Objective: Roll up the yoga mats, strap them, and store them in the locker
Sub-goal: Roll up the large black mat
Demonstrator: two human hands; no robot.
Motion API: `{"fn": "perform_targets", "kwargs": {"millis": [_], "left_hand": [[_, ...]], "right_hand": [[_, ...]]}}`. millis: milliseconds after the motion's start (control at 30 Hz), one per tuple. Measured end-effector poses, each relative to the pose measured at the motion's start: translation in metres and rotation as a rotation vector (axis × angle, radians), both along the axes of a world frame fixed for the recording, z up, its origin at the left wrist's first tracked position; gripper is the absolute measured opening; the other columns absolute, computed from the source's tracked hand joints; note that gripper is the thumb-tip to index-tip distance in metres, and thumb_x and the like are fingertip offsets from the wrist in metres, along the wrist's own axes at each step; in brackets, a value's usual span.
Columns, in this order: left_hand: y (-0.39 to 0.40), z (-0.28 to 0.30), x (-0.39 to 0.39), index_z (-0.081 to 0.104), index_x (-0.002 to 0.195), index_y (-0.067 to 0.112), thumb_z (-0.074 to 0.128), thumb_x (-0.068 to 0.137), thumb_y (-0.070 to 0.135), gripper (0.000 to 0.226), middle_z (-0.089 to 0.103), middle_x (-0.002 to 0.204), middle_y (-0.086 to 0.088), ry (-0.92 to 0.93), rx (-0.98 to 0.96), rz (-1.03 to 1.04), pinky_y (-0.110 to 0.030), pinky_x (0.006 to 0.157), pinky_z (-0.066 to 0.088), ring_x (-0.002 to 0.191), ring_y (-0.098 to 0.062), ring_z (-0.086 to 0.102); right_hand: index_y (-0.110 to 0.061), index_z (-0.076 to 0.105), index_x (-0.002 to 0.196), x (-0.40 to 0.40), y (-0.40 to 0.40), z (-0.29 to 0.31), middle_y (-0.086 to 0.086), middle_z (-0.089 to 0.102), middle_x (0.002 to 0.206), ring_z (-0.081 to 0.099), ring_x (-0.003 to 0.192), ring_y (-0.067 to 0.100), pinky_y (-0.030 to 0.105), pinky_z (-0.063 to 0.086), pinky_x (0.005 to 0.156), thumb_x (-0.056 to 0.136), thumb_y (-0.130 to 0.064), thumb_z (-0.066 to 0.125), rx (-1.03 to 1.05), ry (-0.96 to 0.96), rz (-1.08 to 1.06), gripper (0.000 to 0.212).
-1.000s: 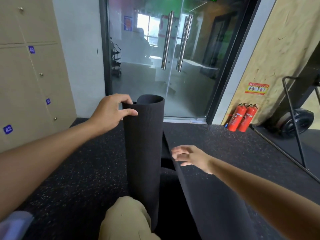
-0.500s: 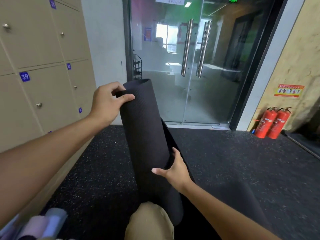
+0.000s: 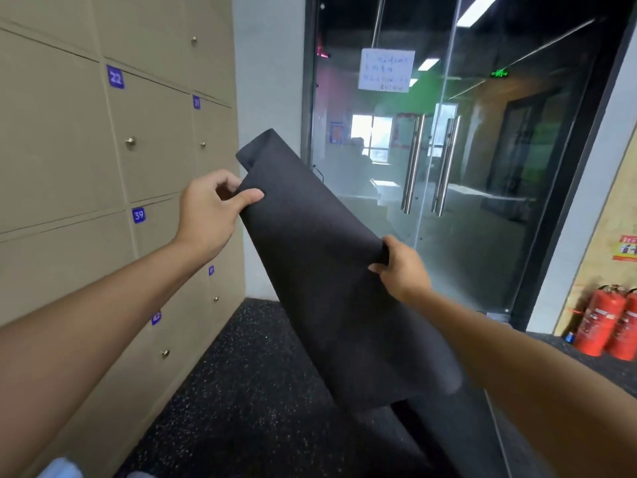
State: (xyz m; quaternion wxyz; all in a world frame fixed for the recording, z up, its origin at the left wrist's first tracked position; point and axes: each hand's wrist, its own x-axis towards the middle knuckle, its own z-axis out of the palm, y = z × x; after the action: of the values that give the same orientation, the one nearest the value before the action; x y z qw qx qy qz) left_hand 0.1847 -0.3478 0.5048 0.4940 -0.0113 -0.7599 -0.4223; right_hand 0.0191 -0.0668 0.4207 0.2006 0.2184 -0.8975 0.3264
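A black yoga mat (image 3: 320, 270), loosely rolled, hangs tilted in the air in front of me, its top end up and to the left. My left hand (image 3: 210, 208) pinches the mat's upper left edge between thumb and fingers. My right hand (image 3: 400, 267) grips the mat's right edge lower down, fingers curled round it. The mat's lower part unrolls and trails down toward the black speckled floor (image 3: 248, 391). Beige numbered lockers (image 3: 69, 160) fill the wall on the left, all doors closed.
Glass double doors (image 3: 431, 167) with steel handles stand straight ahead. Two red fire extinguishers (image 3: 610, 322) sit on the floor at the right, beside a plywood wall. Something pale blue (image 3: 58, 469) lies at the bottom left corner.
The mat has been lifted off the floor and tilted left, its roll loosening. My right hand moved from its side to gripping its right edge. The view rose and turned toward the lockers.
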Motion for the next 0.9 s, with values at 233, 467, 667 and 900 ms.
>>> {"fn": "perform_targets", "kwargs": {"millis": [233, 467, 667, 900], "left_hand": [[-0.04, 0.014, 0.031, 0.055, 0.067, 0.005, 0.079, 0.089, 0.027, 0.039, 0.055, 0.064, -0.004, -0.024, 0.035, 0.176, -0.019, 0.056, 0.039, 0.058, -0.014, 0.044], [-0.076, -0.031, 0.054, 0.058, 0.065, 0.013, 0.081, 0.087, 0.03, 0.036, 0.06, 0.062, -0.002, -0.131, 0.119, 0.214, -0.034, 0.06, 0.046, 0.057, -0.014, 0.052], [-0.079, -0.078, 0.08, 0.066, 0.072, 0.017, 0.082, 0.084, 0.035, 0.027, 0.07, 0.071, -0.003, -0.221, 0.139, 0.254, -0.05, 0.073, 0.055, 0.072, -0.029, 0.067], [-0.071, -0.106, 0.129, 0.065, 0.088, 0.006, 0.071, 0.09, 0.043, 0.037, 0.065, 0.077, -0.005, -0.215, 0.227, 0.163, -0.024, 0.066, 0.046, 0.072, -0.015, 0.056]], "right_hand": [[-0.026, 0.05, 0.104, -0.009, -0.039, 0.1, 0.003, 0.062, 0.101, 0.06, 0.098, 0.031, 0.036, 0.043, 0.077, 0.089, -0.014, 0.074, 0.17, 0.141, 0.103, 0.03], [-0.016, 0.053, 0.116, -0.006, -0.07, 0.102, -0.001, 0.051, 0.106, 0.052, 0.1, 0.023, 0.028, 0.033, 0.08, 0.087, -0.014, 0.078, 0.469, 0.078, 0.269, 0.039], [-0.015, 0.049, 0.109, 0.002, -0.081, 0.046, 0.003, 0.055, 0.105, 0.056, 0.101, 0.026, 0.029, 0.035, 0.077, 0.086, -0.013, 0.079, 0.516, -0.064, 0.321, 0.037], [-0.015, 0.05, 0.118, 0.046, -0.09, -0.034, 0.013, 0.065, 0.116, 0.061, 0.108, 0.034, 0.036, 0.043, 0.079, 0.087, -0.018, 0.077, 0.548, -0.149, 0.386, 0.041]]}}
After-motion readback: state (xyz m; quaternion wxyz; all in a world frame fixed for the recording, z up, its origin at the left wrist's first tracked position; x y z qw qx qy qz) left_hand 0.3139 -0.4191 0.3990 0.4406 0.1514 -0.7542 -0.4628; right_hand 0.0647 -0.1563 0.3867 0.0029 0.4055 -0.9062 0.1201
